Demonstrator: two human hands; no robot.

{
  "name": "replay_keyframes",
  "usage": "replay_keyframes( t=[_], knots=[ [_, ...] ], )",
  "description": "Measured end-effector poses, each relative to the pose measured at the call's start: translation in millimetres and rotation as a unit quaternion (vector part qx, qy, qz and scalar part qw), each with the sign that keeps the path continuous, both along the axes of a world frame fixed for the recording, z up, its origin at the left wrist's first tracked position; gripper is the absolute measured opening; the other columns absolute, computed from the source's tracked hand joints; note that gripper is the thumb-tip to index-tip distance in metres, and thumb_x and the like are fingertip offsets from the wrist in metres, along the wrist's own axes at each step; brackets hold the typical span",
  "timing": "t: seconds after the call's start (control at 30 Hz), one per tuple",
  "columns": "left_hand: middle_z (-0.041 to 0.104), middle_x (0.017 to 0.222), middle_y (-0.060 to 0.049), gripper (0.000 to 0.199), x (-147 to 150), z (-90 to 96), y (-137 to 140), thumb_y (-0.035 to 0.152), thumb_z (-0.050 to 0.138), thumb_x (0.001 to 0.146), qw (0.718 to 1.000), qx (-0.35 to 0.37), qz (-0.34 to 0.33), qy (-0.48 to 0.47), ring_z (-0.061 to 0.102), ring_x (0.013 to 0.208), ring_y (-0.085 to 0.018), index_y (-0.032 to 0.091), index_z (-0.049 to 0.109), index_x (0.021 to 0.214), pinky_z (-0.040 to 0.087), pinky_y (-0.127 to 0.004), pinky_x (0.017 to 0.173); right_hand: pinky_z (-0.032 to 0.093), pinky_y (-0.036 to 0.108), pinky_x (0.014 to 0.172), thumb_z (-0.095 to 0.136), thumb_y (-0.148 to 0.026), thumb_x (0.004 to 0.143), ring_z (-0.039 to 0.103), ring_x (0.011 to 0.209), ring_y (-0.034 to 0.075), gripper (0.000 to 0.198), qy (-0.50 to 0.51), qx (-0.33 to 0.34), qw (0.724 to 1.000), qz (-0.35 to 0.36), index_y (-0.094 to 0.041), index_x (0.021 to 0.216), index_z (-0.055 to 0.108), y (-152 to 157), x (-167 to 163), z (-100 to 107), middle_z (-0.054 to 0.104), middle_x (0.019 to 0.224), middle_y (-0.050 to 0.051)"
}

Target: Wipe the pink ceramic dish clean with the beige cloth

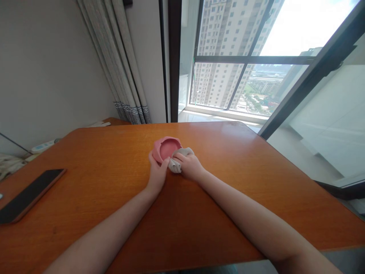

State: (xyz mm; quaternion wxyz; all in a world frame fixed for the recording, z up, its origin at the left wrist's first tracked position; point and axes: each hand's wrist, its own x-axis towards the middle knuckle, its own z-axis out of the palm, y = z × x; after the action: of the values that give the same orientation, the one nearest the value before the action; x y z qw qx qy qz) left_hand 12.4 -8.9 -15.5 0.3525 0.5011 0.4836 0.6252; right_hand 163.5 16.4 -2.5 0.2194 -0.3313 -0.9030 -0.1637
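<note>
A pink dish (170,147) with a round hollow and angular outer sides is tilted over the table, its hollow partly turned towards me. My left hand (157,169) grips its left and near side, with the thumb by the front rim. My right hand (190,166) is closed on a light grey cloth (175,166) and presses it against the dish's right rim. Part of the cloth sticks out behind the fingers, and a folded end hangs in front. Some of my right fingertips are hidden in the cloth.
The brown wooden table (114,152) reaches towards a glass door and window. A black tablet-like slab (31,194) with a reddish-brown edge lies at the left. Beyond the left edge are a white power strip (42,146) and some patterned fabric (11,163). A grey curtain (119,68) hangs behind.
</note>
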Motion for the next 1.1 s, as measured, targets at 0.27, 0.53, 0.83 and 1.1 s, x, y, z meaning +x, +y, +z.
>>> replay_keyframes(
  t=[0.27, 0.53, 0.83, 1.1],
  knots=[
    [0.045, 0.13, -0.011, 0.057, -11.7, 19.2, 6.0, 0.03, 0.061, 0.074, 0.992, 0.044, -0.034, 0.111, 0.046, 0.121, -0.023, 0.019, 0.035, 0.123, 0.035, -0.039, 0.104, 0.031, 0.028, 0.059, 0.041, -0.016, 0.092, 0.053, 0.072, 0.012, 0.023, -0.035, 0.049, 0.998, 0.002, -0.019, 0.095, 0.064, 13.0, 18.9, 1.7, 0.064, 0.095, 0.005],
    [0.049, 0.084, 0.001, 0.027, -0.1, 1.4, 3.2, 0.028, 0.059, 0.072, 0.999, -0.004, 0.029, 0.045, 0.052, 0.075, -0.013, 0.021, 0.04, 0.089, 0.048, -0.029, 0.072, 0.03, 0.028, 0.06, 0.038, -0.015, 0.093, 0.05, 0.072, 0.012, 0.026, -0.015, 0.085, 0.996, 0.035, -0.019, 0.098, 0.063, 9.3, 14.2, 3.8, 0.062, 0.099, 0.006],
    [0.046, 0.124, -0.011, 0.067, -5.0, 10.1, 6.4, 0.032, 0.066, 0.069, 0.996, 0.017, 0.0, 0.087, 0.048, 0.116, -0.021, 0.018, 0.031, 0.124, 0.039, -0.035, 0.1, 0.026, 0.029, 0.054, 0.04, -0.017, 0.091, 0.047, 0.061, 0.011, 0.024, -0.011, 0.052, 0.998, -0.021, -0.018, 0.09, 0.064, 9.1, 9.1, -3.5, 0.063, 0.085, 0.004],
    [0.04, 0.137, -0.012, 0.071, -18.7, 15.2, 14.5, 0.021, 0.061, 0.067, 0.985, 0.071, -0.059, 0.146, 0.04, 0.128, -0.024, 0.019, 0.03, 0.131, 0.03, -0.04, 0.109, 0.033, 0.028, 0.062, 0.04, -0.016, 0.092, 0.054, 0.081, 0.014, 0.024, -0.042, 0.065, 0.997, 0.022, -0.019, 0.104, 0.062, 17.7, 22.2, 1.5, 0.062, 0.109, 0.008]
  ],
)
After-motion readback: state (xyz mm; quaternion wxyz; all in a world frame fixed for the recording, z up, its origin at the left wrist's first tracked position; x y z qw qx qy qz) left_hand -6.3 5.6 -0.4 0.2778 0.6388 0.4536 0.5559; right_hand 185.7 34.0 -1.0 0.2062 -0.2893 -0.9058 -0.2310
